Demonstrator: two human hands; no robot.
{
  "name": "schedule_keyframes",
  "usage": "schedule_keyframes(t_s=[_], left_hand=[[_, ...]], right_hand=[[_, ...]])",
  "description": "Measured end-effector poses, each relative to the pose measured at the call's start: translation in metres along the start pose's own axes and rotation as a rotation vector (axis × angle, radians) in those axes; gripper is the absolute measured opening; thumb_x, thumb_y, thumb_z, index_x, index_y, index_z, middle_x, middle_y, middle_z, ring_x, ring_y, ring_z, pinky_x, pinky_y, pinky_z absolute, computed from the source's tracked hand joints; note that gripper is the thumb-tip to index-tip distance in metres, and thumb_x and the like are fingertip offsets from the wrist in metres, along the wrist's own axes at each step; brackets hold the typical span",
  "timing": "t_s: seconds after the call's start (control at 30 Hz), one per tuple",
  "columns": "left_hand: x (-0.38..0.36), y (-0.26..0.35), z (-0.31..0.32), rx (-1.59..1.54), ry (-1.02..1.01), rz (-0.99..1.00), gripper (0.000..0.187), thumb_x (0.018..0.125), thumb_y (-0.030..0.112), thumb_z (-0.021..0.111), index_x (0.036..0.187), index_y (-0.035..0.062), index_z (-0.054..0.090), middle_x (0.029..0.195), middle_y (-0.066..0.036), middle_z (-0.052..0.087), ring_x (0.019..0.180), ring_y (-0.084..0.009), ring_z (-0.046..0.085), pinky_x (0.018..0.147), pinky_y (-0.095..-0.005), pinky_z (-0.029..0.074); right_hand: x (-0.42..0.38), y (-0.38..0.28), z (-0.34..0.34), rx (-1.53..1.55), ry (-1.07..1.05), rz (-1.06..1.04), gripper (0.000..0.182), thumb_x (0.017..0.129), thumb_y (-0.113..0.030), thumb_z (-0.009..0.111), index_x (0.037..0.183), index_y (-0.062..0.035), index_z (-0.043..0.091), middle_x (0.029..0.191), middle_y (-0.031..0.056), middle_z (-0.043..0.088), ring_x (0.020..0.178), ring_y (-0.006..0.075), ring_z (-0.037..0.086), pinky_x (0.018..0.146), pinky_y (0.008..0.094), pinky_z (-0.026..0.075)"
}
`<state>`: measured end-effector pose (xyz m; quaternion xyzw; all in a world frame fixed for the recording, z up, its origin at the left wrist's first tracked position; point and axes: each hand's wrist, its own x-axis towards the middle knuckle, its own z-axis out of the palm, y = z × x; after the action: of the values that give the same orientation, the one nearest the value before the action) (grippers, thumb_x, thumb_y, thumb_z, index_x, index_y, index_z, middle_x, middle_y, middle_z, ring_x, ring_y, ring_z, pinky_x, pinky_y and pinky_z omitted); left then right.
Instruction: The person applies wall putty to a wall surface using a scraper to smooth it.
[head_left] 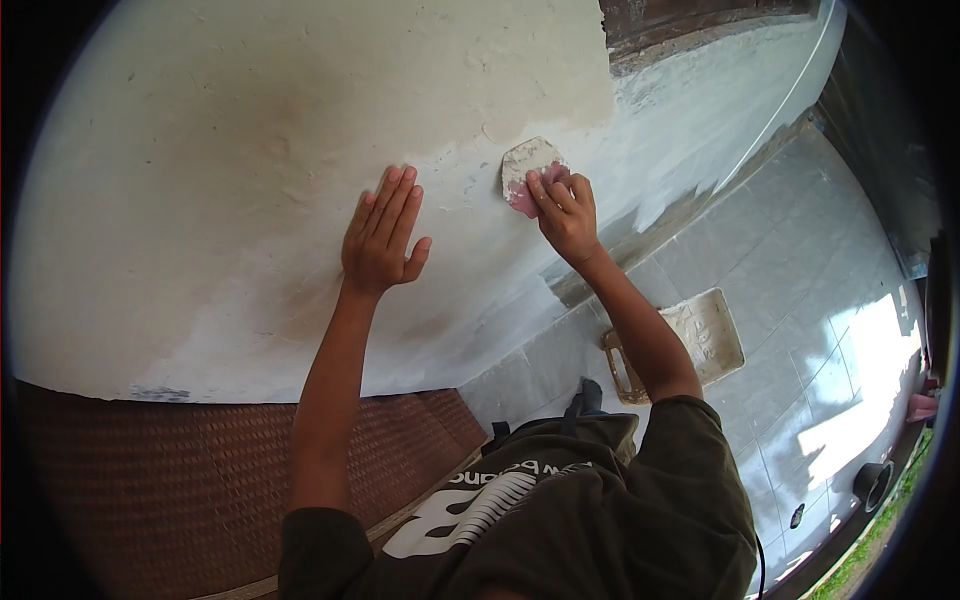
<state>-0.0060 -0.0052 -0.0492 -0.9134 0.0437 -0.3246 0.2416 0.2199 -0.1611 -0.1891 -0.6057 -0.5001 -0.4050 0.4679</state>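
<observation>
My left hand (383,235) lies against the wall (470,255) with its fingers straight and the thumb held apart, and nothing is in it. To its right, my right hand (570,222) grips a pink putty scraper (533,165) at the wall's surface. Whitish putty coats much of the scraper's blade. Around both hands the wall is patchy, beige above and whiter below, with small bumps and smears.
A putty-smeared plastic tray (722,325) with a handle sits on the grey tiled floor (780,300), beside my right arm. Brown woven matting (200,480) is at lower left. A dark wooden frame (690,22) borders the wall's top. A dark round pot (873,484) stands at far right.
</observation>
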Motion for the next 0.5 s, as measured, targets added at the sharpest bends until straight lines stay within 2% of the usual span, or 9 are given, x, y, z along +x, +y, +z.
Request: schedule_keyframes(t_s=[0.03,0.1,0.17,0.27,0.37,0.5], left_hand=[[0.000,0.001,-0.001,-0.001,-0.009,-0.006,0.054,0.099,0.032,0.037,0.138,-0.0013,0.055,0.149,-0.013,0.053,0.145,-0.0251,0.042,0.125,-0.0397,0.015],[0.001,0.001,-0.002,-0.008,-0.005,-0.005,0.054,0.099,0.032,0.038,0.138,-0.0015,0.055,0.149,-0.013,0.052,0.145,-0.0248,0.041,0.125,-0.0397,0.015],[0.002,0.000,-0.001,-0.016,-0.001,-0.008,0.054,0.099,0.032,0.039,0.138,-0.0016,0.055,0.149,-0.013,0.052,0.145,-0.0246,0.041,0.125,-0.0396,0.015],[0.000,0.001,-0.005,-0.007,-0.030,0.027,0.055,0.101,0.032,0.039,0.141,-0.0053,0.050,0.149,-0.017,0.051,0.145,-0.0292,0.040,0.124,-0.0415,0.016],[0.002,-0.001,-0.004,-0.021,-0.024,0.029,0.055,0.100,0.031,0.042,0.141,-0.0048,0.050,0.150,-0.017,0.050,0.146,-0.0291,0.040,0.124,-0.0416,0.017],[0.003,-0.001,-0.005,-0.042,-0.046,0.020,0.055,0.098,0.031,0.044,0.141,-0.0034,0.052,0.151,-0.015,0.050,0.146,-0.0267,0.039,0.124,-0.0408,0.017]], right_hand=[[-0.011,-0.009,-0.003,-0.004,0.005,0.000,0.051,0.067,0.001,0.074,0.117,-0.0049,0.072,0.081,0.0010,0.048,0.078,0.0227,0.049,0.073,0.0344,0.044],[-0.025,-0.031,-0.017,0.132,-0.024,0.167,0.053,0.066,0.000,0.076,0.119,-0.0062,0.072,0.080,0.0003,0.047,0.077,0.0229,0.048,0.071,0.0337,0.045],[-0.020,-0.043,-0.018,0.140,0.022,0.192,0.056,0.064,0.000,0.077,0.119,-0.0079,0.073,0.080,-0.0002,0.047,0.078,0.0231,0.047,0.069,0.0333,0.044],[0.021,-0.043,-0.017,0.065,0.211,0.159,0.058,0.061,0.000,0.074,0.118,-0.0110,0.074,0.079,-0.0005,0.047,0.080,0.0227,0.046,0.070,0.0326,0.043],[0.054,-0.031,-0.005,0.030,0.232,0.055,0.057,0.062,0.001,0.073,0.118,-0.0110,0.074,0.079,-0.0004,0.047,0.079,0.0224,0.046,0.073,0.0330,0.043],[0.051,-0.021,0.016,-0.028,0.158,-0.012,0.057,0.064,0.003,0.071,0.119,-0.0097,0.072,0.084,-0.0002,0.049,0.079,0.0220,0.048,0.074,0.0338,0.042]])
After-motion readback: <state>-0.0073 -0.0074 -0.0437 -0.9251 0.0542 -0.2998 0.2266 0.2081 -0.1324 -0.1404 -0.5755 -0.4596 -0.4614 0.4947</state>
